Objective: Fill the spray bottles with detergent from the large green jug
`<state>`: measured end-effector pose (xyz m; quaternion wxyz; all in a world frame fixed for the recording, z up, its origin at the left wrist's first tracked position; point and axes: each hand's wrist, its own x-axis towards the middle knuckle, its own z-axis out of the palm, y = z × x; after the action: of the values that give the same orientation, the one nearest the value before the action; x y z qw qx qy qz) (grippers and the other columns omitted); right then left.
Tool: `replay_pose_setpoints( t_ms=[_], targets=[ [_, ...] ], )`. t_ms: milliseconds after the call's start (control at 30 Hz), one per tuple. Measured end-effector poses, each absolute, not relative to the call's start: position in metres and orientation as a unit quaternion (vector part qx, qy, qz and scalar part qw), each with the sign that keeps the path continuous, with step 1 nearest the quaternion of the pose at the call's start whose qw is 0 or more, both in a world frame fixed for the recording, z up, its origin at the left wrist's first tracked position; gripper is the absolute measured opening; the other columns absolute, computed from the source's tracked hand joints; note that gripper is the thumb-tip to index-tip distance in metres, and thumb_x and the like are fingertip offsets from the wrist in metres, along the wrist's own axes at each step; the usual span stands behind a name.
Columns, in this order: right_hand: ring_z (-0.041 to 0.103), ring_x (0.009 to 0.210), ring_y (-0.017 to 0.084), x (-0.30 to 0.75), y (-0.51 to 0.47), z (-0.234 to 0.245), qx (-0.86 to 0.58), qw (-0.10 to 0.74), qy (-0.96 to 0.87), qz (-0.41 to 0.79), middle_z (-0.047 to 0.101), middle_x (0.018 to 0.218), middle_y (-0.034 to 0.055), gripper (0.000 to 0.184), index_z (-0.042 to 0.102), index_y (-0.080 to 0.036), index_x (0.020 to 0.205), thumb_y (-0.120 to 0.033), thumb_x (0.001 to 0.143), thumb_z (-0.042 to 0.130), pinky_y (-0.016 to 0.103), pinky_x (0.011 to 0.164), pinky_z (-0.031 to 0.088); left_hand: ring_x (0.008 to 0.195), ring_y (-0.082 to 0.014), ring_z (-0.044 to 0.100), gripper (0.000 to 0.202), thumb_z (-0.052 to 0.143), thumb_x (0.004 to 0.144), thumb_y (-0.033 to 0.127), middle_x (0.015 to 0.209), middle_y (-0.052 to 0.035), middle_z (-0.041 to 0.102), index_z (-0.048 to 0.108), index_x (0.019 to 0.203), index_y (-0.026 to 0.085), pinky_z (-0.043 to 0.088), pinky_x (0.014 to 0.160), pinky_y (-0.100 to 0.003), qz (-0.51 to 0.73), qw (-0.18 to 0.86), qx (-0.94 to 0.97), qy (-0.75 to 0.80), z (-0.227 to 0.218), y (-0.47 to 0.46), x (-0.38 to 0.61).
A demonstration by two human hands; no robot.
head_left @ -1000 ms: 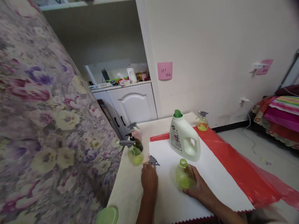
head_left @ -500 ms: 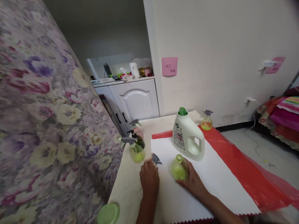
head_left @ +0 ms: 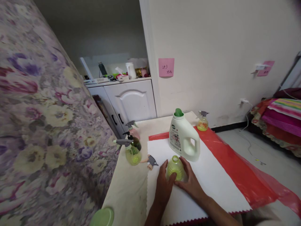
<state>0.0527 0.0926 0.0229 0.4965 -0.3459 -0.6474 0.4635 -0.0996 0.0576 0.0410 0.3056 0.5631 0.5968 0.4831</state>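
Observation:
A yellow-green translucent spray bottle without its head point(head_left: 176, 167) stands on the white sheet point(head_left: 211, 191), its open neck facing up. On its left side my left hand point(head_left: 165, 182) is closed around it, thumb across the front. My right hand point(head_left: 191, 180) wraps the opposite side. A grey spray head with a peach collar point(head_left: 151, 162) lies to the left of my hands, at the sheet's edge. Just behind the bottle is a large pale green detergent jug point(head_left: 184, 138) with a green piece in its mouth.
Along the table's left side stand a green spray bottle point(head_left: 133, 155), a dark pump bottle point(head_left: 136, 143) and a pink spray bottle point(head_left: 134, 131). Another spray bottle point(head_left: 202, 124) is at the back right, by red plastic point(head_left: 225, 157). A green lid point(head_left: 102, 217) sits front left.
My left hand has let go of the spray head, leaving it on the table, and moved right onto the bottle. My right hand stays on the bottle. The view has shifted slightly.

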Motion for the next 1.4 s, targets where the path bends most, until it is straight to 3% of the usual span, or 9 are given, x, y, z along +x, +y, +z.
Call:
replay_pose_setpoints(
  t_ms=[133, 267, 433, 700, 867, 1000, 1233, 1400],
  targets=[
    [0.033, 0.138, 0.032, 0.057, 0.092, 0.027, -0.327, 0.532, -0.634, 0.456, 0.038, 0.146, 0.0118, 0.070, 0.031, -0.026, 0.140, -0.046, 0.082, 0.064, 0.053, 0.115, 0.027, 0.136, -0.0278, 0.037, 0.067, 0.057, 0.083, 0.034, 0.149, -0.0149, 0.040, 0.033, 0.142, 0.014, 0.030, 0.113, -0.042, 0.490, 0.339, 0.554, 0.581, 0.031, 0.059, -0.098],
    [0.034, 0.137, 0.031, 0.060, 0.090, 0.028, -0.321, 0.542, -0.623, 0.463, 0.038, 0.146, 0.0104, 0.058, 0.033, -0.027, 0.139, -0.044, 0.088, 0.056, 0.053, 0.115, 0.027, 0.137, -0.0289, 0.036, 0.076, 0.067, 0.075, 0.033, 0.148, -0.0138, 0.042, 0.034, 0.141, 0.015, 0.028, 0.114, -0.041, 0.482, 0.330, 0.564, 0.584, 0.029, 0.058, -0.097],
    [0.039, 0.134, 0.028, 0.074, 0.086, 0.039, -0.319, 0.554, -0.616, 0.460, 0.044, 0.140, 0.0092, 0.051, 0.038, -0.028, 0.135, -0.039, 0.089, 0.057, 0.051, 0.114, 0.030, 0.135, -0.0285, 0.038, 0.079, 0.069, 0.070, 0.025, 0.145, -0.0112, 0.045, 0.036, 0.141, 0.017, 0.030, 0.113, -0.040, 0.477, 0.318, 0.557, 0.601, 0.031, 0.058, -0.095],
    [0.053, 0.119, 0.031, 0.116, 0.129, 0.082, -0.397, 0.672, -0.488, 0.391, 0.056, 0.127, 0.0137, 0.043, 0.052, -0.023, 0.120, -0.045, 0.085, 0.060, 0.050, 0.101, 0.043, 0.133, -0.0282, 0.042, 0.078, 0.068, 0.067, 0.020, 0.143, -0.0096, 0.049, 0.038, 0.139, 0.020, 0.031, 0.112, -0.043, 0.475, 0.313, 0.547, 0.614, 0.028, 0.060, -0.095],
    [0.058, 0.108, 0.028, 0.115, 0.167, 0.088, -0.412, 0.651, -0.510, 0.383, 0.062, 0.117, 0.0116, 0.045, 0.055, -0.021, 0.113, -0.048, 0.079, 0.066, 0.042, 0.093, 0.047, 0.133, -0.0280, 0.042, 0.080, 0.069, 0.066, 0.020, 0.144, -0.0109, 0.048, 0.037, 0.140, 0.018, 0.031, 0.112, -0.040, 0.467, 0.320, 0.547, 0.617, 0.030, 0.059, -0.094],
    [0.061, 0.084, 0.023, 0.111, 0.191, 0.092, -0.417, 0.612, -0.540, 0.400, 0.067, 0.091, 0.0056, 0.037, 0.061, -0.019, 0.096, -0.049, 0.076, 0.069, 0.033, 0.075, 0.049, 0.132, -0.0279, 0.043, 0.084, 0.069, 0.064, 0.016, 0.144, -0.0103, 0.047, 0.037, 0.141, 0.018, 0.034, 0.111, -0.039, 0.470, 0.330, 0.533, 0.621, 0.034, 0.056, -0.091],
    [0.050, 0.051, 0.015, 0.113, 0.217, 0.099, -0.407, 0.541, -0.587, 0.444, 0.058, 0.051, -0.0010, 0.041, 0.058, -0.018, 0.062, -0.056, 0.075, 0.065, 0.026, 0.054, 0.039, 0.133, -0.0298, 0.042, 0.088, 0.072, 0.059, 0.012, 0.144, -0.0091, 0.048, 0.038, 0.140, 0.022, 0.032, 0.112, -0.043, 0.463, 0.335, 0.526, 0.630, 0.031, 0.057, -0.091],
    [0.045, 0.043, 0.015, 0.115, 0.221, 0.101, -0.378, 0.501, -0.609, 0.486, 0.049, 0.039, -0.0007, 0.052, 0.052, -0.020, 0.049, -0.062, 0.079, 0.054, 0.027, 0.048, 0.036, 0.134, -0.0296, 0.041, 0.090, 0.074, 0.057, 0.011, 0.144, -0.0084, 0.049, 0.039, 0.140, 0.023, 0.031, 0.113, -0.042, 0.469, 0.339, 0.523, 0.626, 0.030, 0.056, -0.090]
  ],
)
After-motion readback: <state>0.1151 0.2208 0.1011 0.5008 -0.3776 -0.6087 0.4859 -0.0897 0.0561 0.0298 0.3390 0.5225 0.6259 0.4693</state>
